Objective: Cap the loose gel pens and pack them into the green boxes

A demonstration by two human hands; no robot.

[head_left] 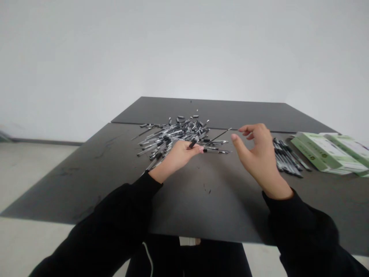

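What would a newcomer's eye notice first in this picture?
Probably the messy pile of pen parts on the dark table, with the left hand at its near side, holding a dark piece. Then the open right hand, raised right of the pile; farther right lie gathered pens and green-white boxes.

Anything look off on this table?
Dark marks break the otherwise plain tabletop, nearside and left; stains or scratches, can't tell. One small dark bit lies alone near the far edge, apart from the jumbled pen parts. Nothing else stands out.
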